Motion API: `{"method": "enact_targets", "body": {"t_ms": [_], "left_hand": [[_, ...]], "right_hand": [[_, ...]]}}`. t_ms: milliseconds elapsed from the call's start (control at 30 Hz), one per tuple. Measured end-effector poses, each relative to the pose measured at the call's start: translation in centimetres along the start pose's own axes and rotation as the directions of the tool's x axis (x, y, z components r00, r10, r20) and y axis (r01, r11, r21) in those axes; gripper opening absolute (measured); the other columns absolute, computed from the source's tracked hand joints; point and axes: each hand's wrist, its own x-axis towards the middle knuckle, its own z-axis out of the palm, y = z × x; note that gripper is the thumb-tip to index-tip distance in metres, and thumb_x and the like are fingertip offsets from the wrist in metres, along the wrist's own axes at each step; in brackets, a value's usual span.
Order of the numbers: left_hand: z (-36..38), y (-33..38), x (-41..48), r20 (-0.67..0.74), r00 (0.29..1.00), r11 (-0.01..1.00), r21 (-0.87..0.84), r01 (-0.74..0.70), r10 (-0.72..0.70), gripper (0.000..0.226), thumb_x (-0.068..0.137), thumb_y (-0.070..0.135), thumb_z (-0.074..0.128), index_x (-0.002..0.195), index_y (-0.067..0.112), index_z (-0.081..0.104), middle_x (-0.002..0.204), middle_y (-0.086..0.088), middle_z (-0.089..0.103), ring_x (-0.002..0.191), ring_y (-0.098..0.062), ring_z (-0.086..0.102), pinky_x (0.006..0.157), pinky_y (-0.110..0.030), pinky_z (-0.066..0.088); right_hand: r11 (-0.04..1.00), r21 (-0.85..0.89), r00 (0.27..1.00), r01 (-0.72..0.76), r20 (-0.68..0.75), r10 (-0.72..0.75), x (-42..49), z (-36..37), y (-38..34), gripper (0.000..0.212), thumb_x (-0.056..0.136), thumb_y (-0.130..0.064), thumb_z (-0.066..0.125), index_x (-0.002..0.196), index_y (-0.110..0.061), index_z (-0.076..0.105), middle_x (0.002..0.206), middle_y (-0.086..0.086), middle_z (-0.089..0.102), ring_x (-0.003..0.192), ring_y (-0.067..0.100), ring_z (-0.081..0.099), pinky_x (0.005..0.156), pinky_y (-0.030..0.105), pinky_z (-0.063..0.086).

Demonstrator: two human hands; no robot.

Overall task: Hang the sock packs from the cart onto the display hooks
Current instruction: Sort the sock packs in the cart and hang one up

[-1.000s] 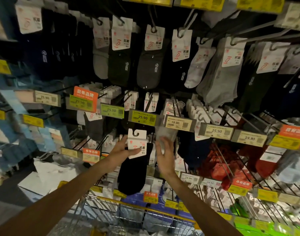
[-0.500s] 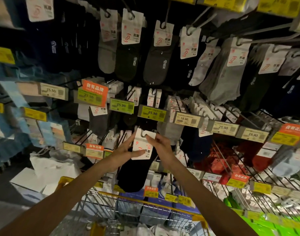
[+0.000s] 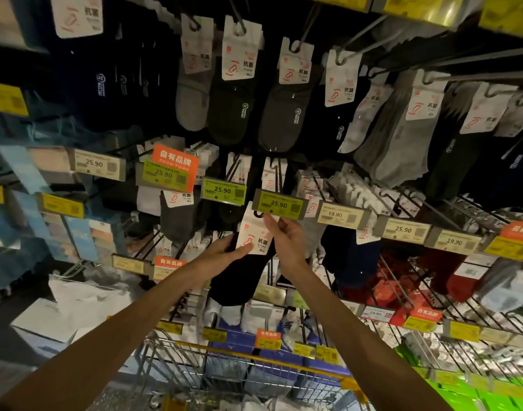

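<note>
Two bare forearms are being extended upward from the bottom corners of the view, converging at mid-frame. The left hand [image 3: 224,253] is being held palm-up under the sock pack [image 3: 245,274], with the thumb laid across the lower edge of the white header card [image 3: 251,229] and the fingers curled behind the black sock. The right hand [image 3: 287,235] is being raised just beside it, with thumb and forefinger pinching the card's upper right edge below the hanger cut-out. The hands are being kept close together, both clamped on the one pack. The pack is being held roughly upright, its card top meeting the lower left corner of the green 25.90 price tag [image 3: 279,204]. Whether the cut-out is seated on a hook wire cannot be told. The sock body is being left hanging between the two wrists. The cart [image 3: 254,363] is being viewed below, well apart from the pack
</note>
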Motion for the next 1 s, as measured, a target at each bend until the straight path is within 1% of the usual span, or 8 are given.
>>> {"method": "enact_targets", "body": {"t_ms": [67, 167, 267, 367, 533, 800, 867, 1000], "left_hand": [[0.0, 0.3, 0.3, -0.019, 1.000, 1.000, 0.026, -0.018, 0.019, 0.042, 0.092, 0.039, 0.065, 0.132, 0.029, 0.058, 0.121, 0.011, 0.069, 0.112, -0.010, 0.065, 0.107, -0.038, 0.046], [0.2, 0.1, 0.3, 0.020, 0.998, 0.998, 0.041, -0.053, 0.052, 0.039, 0.094, 0.036, 0.062, 0.132, 0.030, 0.056, 0.125, 0.010, 0.067, 0.115, -0.009, 0.063, 0.106, -0.036, 0.046], [0.3, -0.3, 0.0, 0.082, 0.995, 0.997, 0.058, -0.058, 0.053, 0.042, 0.093, 0.040, 0.062, 0.134, 0.034, 0.053, 0.128, 0.013, 0.065, 0.116, -0.006, 0.062, 0.105, -0.032, 0.046], [0.7, -0.3, -0.1, 0.110, 0.990, 0.993, 0.077, -0.092, 0.083, 0.045, 0.094, 0.038, 0.060, 0.138, 0.029, 0.052, 0.128, 0.013, 0.065, 0.118, -0.006, 0.061, 0.106, -0.032, 0.046], [1.4, 0.9, 0.6, 0.077, 0.990, 0.991, 0.056, -0.122, 0.118, 0.037, 0.093, 0.040, 0.061, 0.129, 0.034, 0.055, 0.123, 0.012, 0.068, 0.113, -0.006, 0.064, 0.104, -0.033, 0.048], [1.8, 0.6, 1.7, 0.012, 0.992, 0.992, 0.030, -0.124, 0.124, 0.040, 0.079, 0.052, 0.063, 0.118, 0.051, 0.053, 0.119, 0.019, 0.068, 0.113, -0.002, 0.063, 0.106, -0.034, 0.047], [2.0, 0.5, 2.0, -0.014, 0.989, 0.988, 0.035, -0.149, 0.150, 0.041, 0.080, 0.052, 0.063, 0.121, 0.049, 0.053, 0.120, 0.018, 0.067, 0.113, -0.001, 0.062, 0.106, -0.034, 0.046], [2.0, 0.0, 2.3, -0.064, 0.977, 0.978, 0.057, -0.199, 0.203, 0.060, 0.082, 0.062, 0.063, 0.135, 0.036, 0.051, 0.127, 0.015, 0.065, 0.119, -0.005, 0.060, 0.109, -0.040, 0.044]], "right_hand": [[1.000, -0.013, 1.000, 0.013, -0.001, -0.013, 0.2, 0.1, -0.3, 0.010, 0.094, -0.010, 0.061, 0.091, -0.008, 0.070, 0.079, -0.007, 0.074, 0.074, 0.007, 0.071, 0.066, 0.029, 0.056], [0.999, -0.005, 0.999, 0.050, 0.021, -0.050, 0.1, -0.4, -0.5, 0.010, 0.094, -0.008, 0.062, 0.090, -0.006, 0.070, 0.086, 0.007, 0.075, 0.075, 0.010, 0.071, 0.069, 0.032, 0.056], [0.994, 0.010, 0.992, 0.107, 0.068, -0.107, -0.4, -1.4, -0.5, 0.012, 0.093, -0.006, 0.062, 0.094, -0.012, 0.071, 0.093, 0.001, 0.076, 0.087, 0.017, 0.072, 0.075, 0.035, 0.058], [0.993, 0.014, 0.991, 0.118, 0.061, -0.119, -0.8, -2.2, -0.6, 0.014, 0.094, -0.007, 0.061, 0.094, -0.015, 0.072, 0.093, -0.001, 0.076, 0.087, 0.018, 0.072, 0.075, 0.037, 0.057], [0.990, -0.033, 0.990, 0.138, -0.006, -0.139, 0.1, -2.0, -1.6, 0.020, 0.094, 0.001, 0.056, 0.094, -0.015, 0.068, 0.084, -0.013, 0.075, 0.080, 0.004, 0.070, 0.066, 0.021, 0.054], [0.982, -0.138, 0.985, 0.131, -0.095, -0.145, 1.1, -1.5, -0.6, 0.011, 0.093, -0.007, 0.062, 0.099, -0.010, 0.070, 0.093, -0.003, 0.074, 0.087, 0.010, 0.070, 0.076, 0.031, 0.057], [0.982, -0.126, 0.982, 0.143, -0.104, -0.157, 1.2, -1.4, -0.7, 0.011, 0.092, -0.006, 0.063, 0.099, -0.009, 0.071, 0.095, 0.000, 0.074, 0.088, 0.011, 0.070, 0.075, 0.030, 0.057], [0.991, -0.098, 0.985, 0.095, -0.132, -0.108, 1.5, -1.1, -1.0, 0.016, 0.091, 0.001, 0.061, 0.092, -0.013, 0.069, 0.093, 0.004, 0.072, 0.077, -0.002, 0.068, 0.069, 0.020, 0.056]]}}
